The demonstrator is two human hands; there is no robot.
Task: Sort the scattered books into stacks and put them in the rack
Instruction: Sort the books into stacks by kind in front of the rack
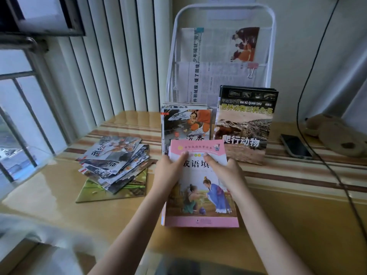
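Note:
A stack of pink-covered books (200, 203) is held tilted up above the table's middle. My left hand (168, 171) grips its left edge, thumb on the cover. My right hand (228, 171) grips the right edge, thumb also on the cover. Behind it a stack of comic-style books (186, 124) and a stack of dark reptile encyclopedias (246, 124) stand upright, leaning at the foot of the white wire rack (224, 14). A messy pile of thin picture books (117, 161) lies to the left on the table.
The rack's upper pockets hold clipped newspapers (218, 46). A green flat book (113, 189) lies under the messy pile. A phone (296, 145), a black cable (321, 155) and a brown object (337, 133) are at the right. A window (17, 116) is at left.

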